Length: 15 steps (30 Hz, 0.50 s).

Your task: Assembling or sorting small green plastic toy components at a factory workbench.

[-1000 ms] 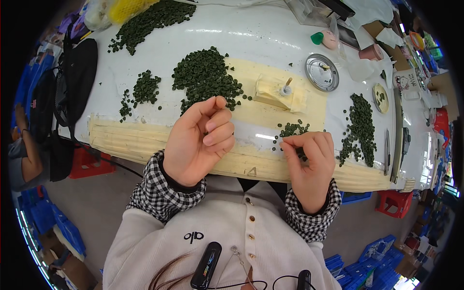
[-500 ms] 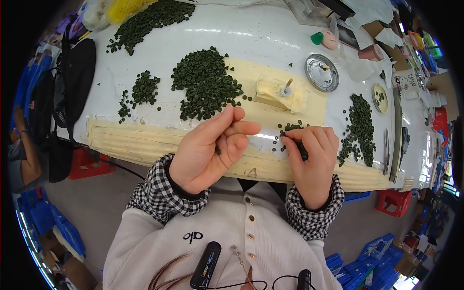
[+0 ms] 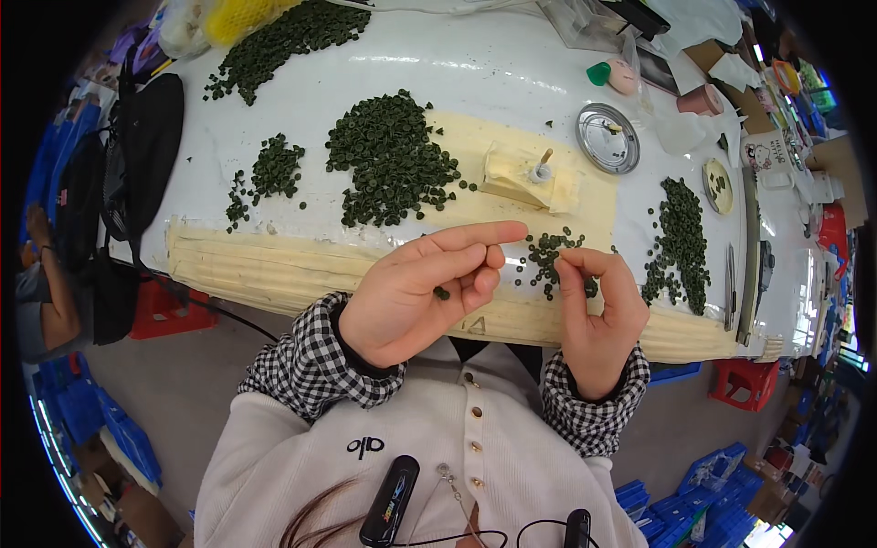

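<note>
My left hand (image 3: 402, 297) is turned partly palm up over the table's near edge. Its index finger points right, the thumb presses on the bent middle finger, and a small dark green piece (image 3: 441, 293) shows inside the curled fingers. Just to the right, my right hand (image 3: 605, 315) makes a pinch with thumb and index finger; whatever sits between those tips is too small to make out. Behind and below that pinch lies a little pile of small dark green rings (image 3: 548, 258). A large heap of dark green cone-shaped pieces (image 3: 384, 155) lies beyond my left hand.
Past the rings stands a cream taped block (image 3: 519, 178) with an upright peg (image 3: 546, 156). Further green heaps lie at the right (image 3: 681, 242), left (image 3: 276, 166) and far left (image 3: 283, 41). A round metal lid (image 3: 607, 138), tweezers (image 3: 730, 288) and a black bag (image 3: 151, 155) are around.
My left hand has moved right and turned, its index finger now stretched out. My right hand has shifted slightly right and nearer to me, still pinching, uncovering more of the rings.
</note>
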{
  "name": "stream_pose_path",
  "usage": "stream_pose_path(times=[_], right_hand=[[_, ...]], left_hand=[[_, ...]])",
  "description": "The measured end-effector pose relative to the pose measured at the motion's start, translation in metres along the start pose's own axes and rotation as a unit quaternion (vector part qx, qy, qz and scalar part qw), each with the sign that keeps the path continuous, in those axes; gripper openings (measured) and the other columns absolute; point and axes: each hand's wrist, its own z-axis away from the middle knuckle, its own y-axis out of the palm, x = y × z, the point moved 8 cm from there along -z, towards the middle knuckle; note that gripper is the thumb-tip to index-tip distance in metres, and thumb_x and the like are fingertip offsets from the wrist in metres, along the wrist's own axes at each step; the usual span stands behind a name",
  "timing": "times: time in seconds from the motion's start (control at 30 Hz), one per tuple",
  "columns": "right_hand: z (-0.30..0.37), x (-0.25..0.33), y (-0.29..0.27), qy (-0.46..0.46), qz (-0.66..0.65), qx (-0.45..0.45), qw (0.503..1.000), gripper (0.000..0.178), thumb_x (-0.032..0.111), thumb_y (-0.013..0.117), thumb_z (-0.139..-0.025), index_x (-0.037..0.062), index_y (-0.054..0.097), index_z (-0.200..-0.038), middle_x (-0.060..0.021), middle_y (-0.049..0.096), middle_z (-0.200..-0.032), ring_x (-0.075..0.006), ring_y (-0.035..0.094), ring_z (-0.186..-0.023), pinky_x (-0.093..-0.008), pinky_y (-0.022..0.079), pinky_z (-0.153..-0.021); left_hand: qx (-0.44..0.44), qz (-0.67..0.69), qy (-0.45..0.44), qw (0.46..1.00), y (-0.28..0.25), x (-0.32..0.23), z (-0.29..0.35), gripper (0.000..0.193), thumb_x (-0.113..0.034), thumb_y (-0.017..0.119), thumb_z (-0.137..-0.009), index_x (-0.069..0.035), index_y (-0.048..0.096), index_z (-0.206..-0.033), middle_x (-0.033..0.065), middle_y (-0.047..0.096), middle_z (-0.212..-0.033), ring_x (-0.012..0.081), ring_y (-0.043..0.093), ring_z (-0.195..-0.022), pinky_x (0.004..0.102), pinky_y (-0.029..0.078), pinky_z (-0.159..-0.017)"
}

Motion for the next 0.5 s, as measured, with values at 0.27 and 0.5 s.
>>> stream_pose_path(times=[0.27, 0.5], right_hand=[[0.007, -0.015, 0.004, 0.110, -0.178, 0.036, 0.977, 0.017, -0.008, 0.064, -0.076, -0.0026, 0.064, -0.092, -0.0084, 0.067, -0.082, -0.0096, 0.060, -0.071, -0.0214, 0.048, -0.066], [0.011, -0.018, 0.009, 0.153, -0.268, 0.053, 0.950, 0.015, -0.007, 0.063, -0.078, -0.0052, 0.064, -0.093, -0.0096, 0.068, -0.088, -0.0103, 0.062, -0.077, -0.0215, 0.049, -0.071]], left_hand=[[0.039, -0.012, -0.004, 0.999, -0.008, 0.005, 0.002, 0.026, -0.012, 0.052, -0.093, -0.001, 0.054, -0.117, 0.0044, 0.062, -0.088, 0.0046, 0.053, -0.068, 0.0149, 0.047, -0.058], [0.001, -0.032, 0.008, 0.999, -0.005, 0.003, 0.001, 0.025, -0.009, 0.052, -0.093, -0.001, 0.055, -0.116, 0.0069, 0.063, -0.094, 0.0051, 0.055, -0.072, 0.0153, 0.048, -0.062]])
